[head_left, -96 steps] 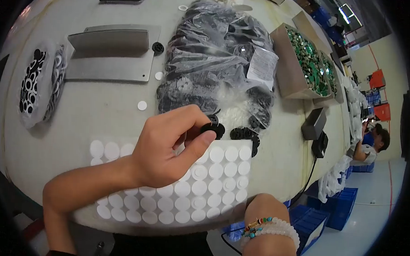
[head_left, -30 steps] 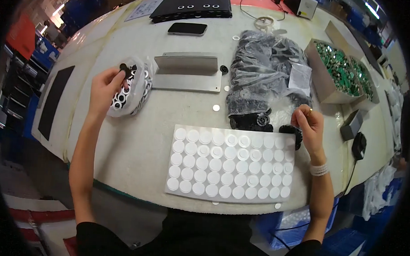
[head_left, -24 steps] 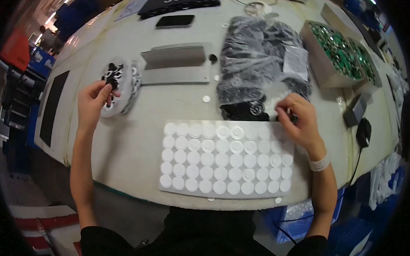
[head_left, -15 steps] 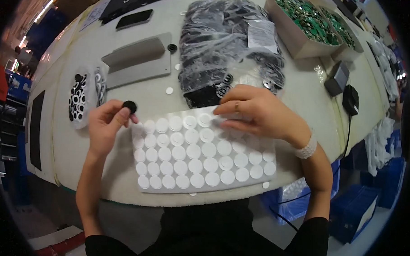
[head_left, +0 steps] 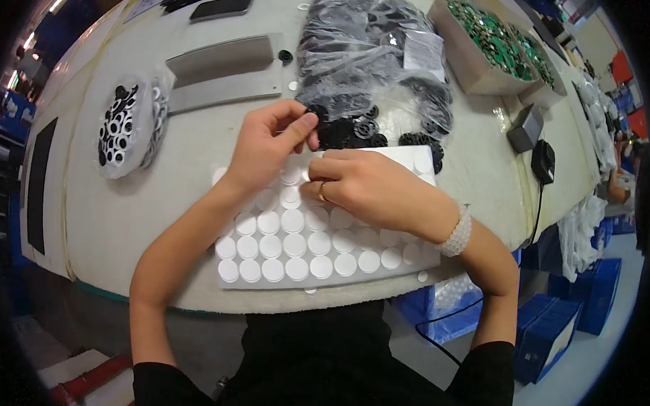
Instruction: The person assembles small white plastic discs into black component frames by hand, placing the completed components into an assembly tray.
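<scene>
My left hand is closed in a pinch on a small black round part, held over the far edge of a white tray. Rows of white round discs fill much of the tray. My right hand is bent over the tray's far rows, its fingertips drawn together among the discs. Whatever those fingers hold is hidden. Just beyond the tray, loose black round parts spill from the mouth of a clear plastic bag packed with black pieces.
On the left stands a clear bag of black-and-white rings. Behind it are a grey metal stand and a dark phone. Far right, boxes of green pieces stand near a black power adapter with its cable.
My left hand has moved right and away from me with the black part, closer to my right hand. My right hand has shifted left and slightly nearer over the tray. The view has shifted somewhat.
</scene>
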Demonstrator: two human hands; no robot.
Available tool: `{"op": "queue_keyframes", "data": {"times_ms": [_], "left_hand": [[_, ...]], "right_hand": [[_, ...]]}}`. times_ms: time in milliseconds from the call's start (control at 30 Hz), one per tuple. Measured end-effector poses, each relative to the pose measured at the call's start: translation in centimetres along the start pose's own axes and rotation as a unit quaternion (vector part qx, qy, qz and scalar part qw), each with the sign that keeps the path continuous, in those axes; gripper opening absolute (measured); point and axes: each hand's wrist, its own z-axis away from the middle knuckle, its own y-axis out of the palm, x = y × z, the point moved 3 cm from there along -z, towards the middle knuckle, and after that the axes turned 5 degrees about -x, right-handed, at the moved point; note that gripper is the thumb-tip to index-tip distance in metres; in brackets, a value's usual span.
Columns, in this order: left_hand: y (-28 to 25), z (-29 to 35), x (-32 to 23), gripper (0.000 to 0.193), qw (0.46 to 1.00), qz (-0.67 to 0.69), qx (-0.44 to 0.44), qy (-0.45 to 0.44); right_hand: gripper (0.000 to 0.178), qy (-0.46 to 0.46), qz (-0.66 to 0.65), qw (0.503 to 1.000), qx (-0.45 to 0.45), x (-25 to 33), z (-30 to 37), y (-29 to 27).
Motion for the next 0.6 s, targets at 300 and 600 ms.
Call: {"op": "queue_keyframes", "data": {"times_ms": [300,600], "left_hand": [[0.2,0.3,0.4,0.014,1.000,-0.006,-0.012,0.008],[1.2,0.9,-0.4,0.015,0.996,-0.075,0.009,0.038]], "right_hand": [[0.014,-0.028,-0.105,0.994,0.018,0.3,-2.0,-3.8],[0.025,0.115,0.052,0.957,-0.263,-1.9,-0.3,-1.4]]}}
